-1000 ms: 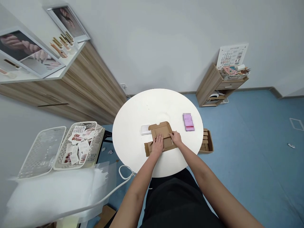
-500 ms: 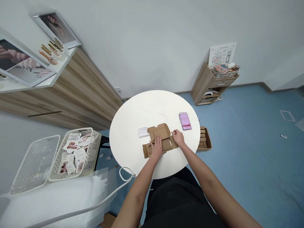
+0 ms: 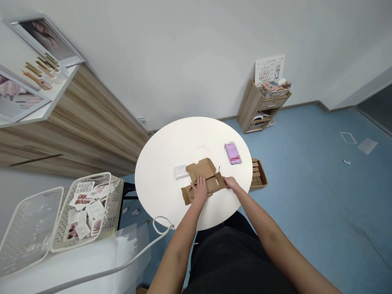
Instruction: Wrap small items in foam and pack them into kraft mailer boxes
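Observation:
An unfolded brown cardboard box [image 3: 203,166] lies on the round white table [image 3: 159,153]. My left hand [image 3: 200,188] rests on its near left part, fingers stretched out and pressing on the cardboard. At the right end of the box, my right hand [image 3: 231,183] pinches a side flap that stands partly raised. A small white case [image 3: 181,172] sits just left of the box. Farther right on the table is a purple pack [image 3: 233,153], blurred in the picture.
Right of the table, a cardboard box with folded pieces [image 3: 259,174] stands on the floor. A white basket of cards [image 3: 88,212] and a white cable [image 3: 134,259] are at the left. A small wooden cabinet [image 3: 248,108] stands by the wall.
My right hand has moved a little nearer and now grips the right flap, which has tilted up. My left hand stays on the cardboard. The head view has shifted slightly to the right.

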The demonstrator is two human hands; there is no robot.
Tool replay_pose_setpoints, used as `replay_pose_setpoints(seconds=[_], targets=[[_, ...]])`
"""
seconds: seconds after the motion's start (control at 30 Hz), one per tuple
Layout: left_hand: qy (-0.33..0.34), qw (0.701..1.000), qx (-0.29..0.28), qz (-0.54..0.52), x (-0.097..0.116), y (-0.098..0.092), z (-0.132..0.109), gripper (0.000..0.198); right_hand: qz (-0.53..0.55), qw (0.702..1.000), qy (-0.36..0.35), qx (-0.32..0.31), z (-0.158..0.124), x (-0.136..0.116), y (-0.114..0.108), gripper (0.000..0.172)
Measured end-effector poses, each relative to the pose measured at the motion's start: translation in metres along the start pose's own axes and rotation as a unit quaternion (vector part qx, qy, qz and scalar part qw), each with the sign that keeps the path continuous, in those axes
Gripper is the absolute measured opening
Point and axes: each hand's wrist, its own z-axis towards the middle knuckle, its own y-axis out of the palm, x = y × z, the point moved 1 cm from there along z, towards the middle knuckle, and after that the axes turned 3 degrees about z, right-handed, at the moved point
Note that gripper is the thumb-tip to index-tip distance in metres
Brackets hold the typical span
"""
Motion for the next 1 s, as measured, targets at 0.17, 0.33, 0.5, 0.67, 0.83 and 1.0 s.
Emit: replay_pose_setpoints(seconds=[0.17,0.33,0.5,0.67,0.83,1.0], targets=[[-0.001,1.000,0.002,-0.022,0.000,0.003,0.001,0.117,-0.028,0.999,-0.028,-0.025,-0.011,-0.009,0.017,0.029],[0.000,0.998,0.038,-0.042,-0.001,0.007,-0.002,0.119,-0.172,0.984,-0.041,0.032,-0.023,-0.017,0.035,0.025],[0.008,0.996,0.068,-0.051,-0.005,0.014,-0.007,0.116,-0.232,0.969,-0.043,0.078,-0.025,-0.019,0.043,0.026],[0.052,0.991,0.093,-0.080,-0.015,0.016,-0.014,0.104,-0.233,0.970,0.005,0.064,-0.016,-0.026,0.039,0.029],[0.073,0.990,0.080,-0.095,-0.023,0.011,-0.016,0.086,-0.232,0.971,0.035,0.039,-0.006,-0.035,0.034,0.034],[0.076,0.990,0.061,-0.097,-0.026,0.009,-0.015,0.078,-0.209,0.976,0.053,0.020,0.005,-0.032,0.029,0.045]])
